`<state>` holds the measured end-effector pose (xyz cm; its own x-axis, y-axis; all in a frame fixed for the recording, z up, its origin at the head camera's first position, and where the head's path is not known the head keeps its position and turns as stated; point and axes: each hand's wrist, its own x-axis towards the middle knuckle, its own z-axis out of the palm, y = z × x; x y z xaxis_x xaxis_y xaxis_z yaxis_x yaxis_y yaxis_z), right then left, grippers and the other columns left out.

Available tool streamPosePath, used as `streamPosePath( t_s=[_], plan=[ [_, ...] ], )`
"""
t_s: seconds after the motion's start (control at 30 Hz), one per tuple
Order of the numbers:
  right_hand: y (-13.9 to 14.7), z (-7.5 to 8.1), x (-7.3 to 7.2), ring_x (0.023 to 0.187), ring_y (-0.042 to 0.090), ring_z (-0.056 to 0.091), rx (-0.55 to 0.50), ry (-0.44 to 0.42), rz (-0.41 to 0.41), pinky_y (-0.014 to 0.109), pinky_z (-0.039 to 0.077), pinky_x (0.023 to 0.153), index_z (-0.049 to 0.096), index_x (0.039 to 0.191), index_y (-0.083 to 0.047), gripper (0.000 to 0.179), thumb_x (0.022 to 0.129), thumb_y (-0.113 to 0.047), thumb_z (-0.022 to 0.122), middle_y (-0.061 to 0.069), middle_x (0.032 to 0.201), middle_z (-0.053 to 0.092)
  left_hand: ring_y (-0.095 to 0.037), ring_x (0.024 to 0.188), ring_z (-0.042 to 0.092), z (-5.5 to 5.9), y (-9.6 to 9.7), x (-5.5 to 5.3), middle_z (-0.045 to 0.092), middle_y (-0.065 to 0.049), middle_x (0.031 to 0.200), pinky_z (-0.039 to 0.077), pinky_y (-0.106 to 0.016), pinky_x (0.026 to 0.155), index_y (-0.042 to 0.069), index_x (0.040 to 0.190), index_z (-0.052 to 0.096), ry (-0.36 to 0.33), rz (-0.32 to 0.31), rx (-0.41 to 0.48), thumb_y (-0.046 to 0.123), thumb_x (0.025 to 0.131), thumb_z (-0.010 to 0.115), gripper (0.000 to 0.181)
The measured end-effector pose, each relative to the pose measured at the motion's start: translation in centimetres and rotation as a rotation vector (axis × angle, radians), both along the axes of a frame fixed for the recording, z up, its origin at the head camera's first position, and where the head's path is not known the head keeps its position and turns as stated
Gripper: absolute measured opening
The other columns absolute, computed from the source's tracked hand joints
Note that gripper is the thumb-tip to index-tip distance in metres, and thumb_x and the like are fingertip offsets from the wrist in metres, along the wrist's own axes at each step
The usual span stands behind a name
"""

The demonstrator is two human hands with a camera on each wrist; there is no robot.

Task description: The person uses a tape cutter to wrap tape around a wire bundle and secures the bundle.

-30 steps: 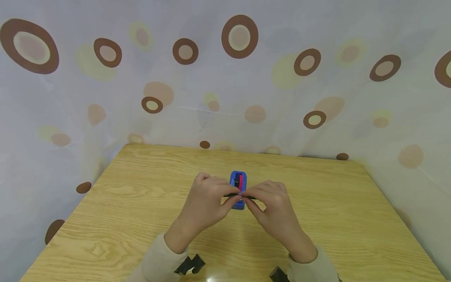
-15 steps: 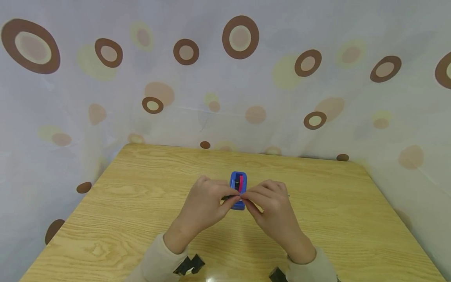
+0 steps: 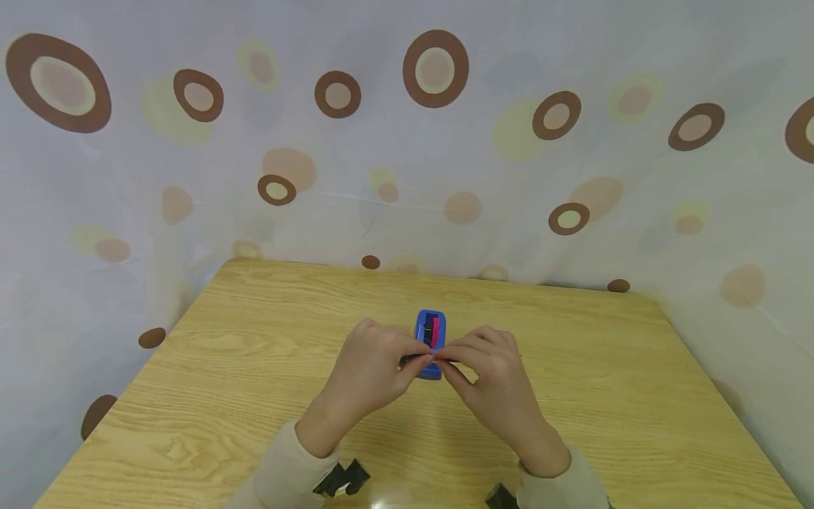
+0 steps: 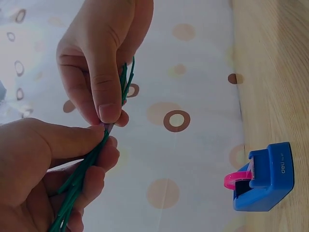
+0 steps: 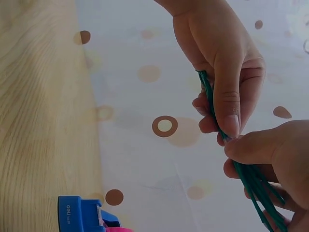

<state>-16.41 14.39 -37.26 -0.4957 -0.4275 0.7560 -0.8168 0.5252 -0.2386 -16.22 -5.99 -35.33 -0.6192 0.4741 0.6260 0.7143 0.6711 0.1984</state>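
Observation:
A bundle of thin green strands (image 4: 79,179) runs through both hands, held up off the table. My left hand (image 3: 372,364) pinches it between thumb and fingers, and the strands fan out across its fingers in the left wrist view. Fingertips close against the left ones, my right hand (image 3: 499,371) pinches the bundle near its middle. A small purplish band (image 4: 109,127) shows on the strands between the two thumbs; most of it is covered by fingertips. Just beyond the hands stands a blue tape dispenser (image 3: 429,372), partly overlapped by them in the head view.
A pink roll (image 3: 435,331) sits inside the dispenser. Everything stands on a wood-grain table (image 3: 254,396). Behind and beside it hangs a pale cloth (image 3: 356,155) with brown ring patterns. Black wrist mounts (image 3: 343,478) sit at the sleeves.
The right fingers have shifted slightly at the middle of the bundle, and the strands by the right hand show less than before. The left hand and the dispenser stay in place.

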Motion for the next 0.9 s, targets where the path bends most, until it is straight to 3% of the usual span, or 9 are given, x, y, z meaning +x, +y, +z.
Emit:
streamPosePath(
  t_s=[0.1,0.23,0.47,0.63,0.73,0.9],
  plan=[
    [0.04,0.13,0.07,0.084,0.012,0.061,0.015,-0.024,0.002,0.041,0.039,0.079,0.078,0.09,-0.014,0.009,0.087,-0.022,0.079,-0.008,0.087,0.073,0.001,0.054,0.054,-0.15,-0.03,0.08,0.071,0.013,0.073,0.039,-0.028,0.062,0.021,0.086,0.081,0.03,0.017,-0.03,0.025,0.084,0.081,0.005],
    [0.09,0.36,0.14,0.083,0.009,0.064,0.035,-0.049,-0.008,0.04,0.041,0.079,0.079,0.091,-0.014,0.018,0.076,-0.007,0.085,-0.009,0.088,0.073,-0.002,0.058,0.059,-0.35,-0.03,0.1,0.071,0.012,0.075,0.042,-0.03,0.066,0.021,0.085,0.081,0.08,0.032,-0.06,0.027,0.083,0.081,0.006],
    [0.05,0.47,0.33,0.072,0.003,0.063,0.034,-0.158,-0.048,0.037,0.043,0.076,0.079,0.096,-0.011,0.018,0.079,-0.005,0.082,-0.007,0.091,0.075,-0.003,0.062,0.061,-0.4,0.07,0.11,0.071,0.012,0.076,0.042,-0.032,0.07,0.021,0.082,0.08,0.195,0.044,-0.095,0.029,0.082,0.083,0.009],
    [0.0,0.4,0.19,0.078,0.004,0.066,-0.026,-0.256,-0.019,0.029,0.053,0.072,0.079,0.095,-0.01,0.015,0.082,-0.003,0.08,-0.006,0.091,0.074,-0.004,0.064,0.062,-0.33,0.16,0.14,0.071,0.011,0.077,0.041,-0.033,0.07,0.021,0.082,0.08,0.208,0.047,-0.09,0.029,0.081,0.083,0.009],
    [-0.02,0.35,0.21,0.08,0.006,0.068,-0.045,-0.229,-0.016,0.033,0.051,0.079,0.079,0.093,-0.01,0.016,0.08,0.0,0.08,-0.006,0.09,0.074,-0.003,0.065,0.063,-0.21,0.21,0.14,0.072,0.011,0.079,0.041,-0.032,0.069,0.021,0.084,0.08,0.192,0.043,-0.073,0.029,0.081,0.083,0.009],
    [-0.1,0.17,0.27,0.078,0.008,0.068,-0.034,-0.074,-0.035,0.04,0.039,0.079,0.079,0.091,-0.011,0.021,0.074,0.001,0.084,-0.006,0.088,0.074,0.0,0.062,0.06,-0.18,0.16,0.04,0.073,0.012,0.081,0.039,-0.027,0.063,0.021,0.089,0.081,0.088,0.022,-0.016,0.028,0.083,0.082,0.009]
  ],
)
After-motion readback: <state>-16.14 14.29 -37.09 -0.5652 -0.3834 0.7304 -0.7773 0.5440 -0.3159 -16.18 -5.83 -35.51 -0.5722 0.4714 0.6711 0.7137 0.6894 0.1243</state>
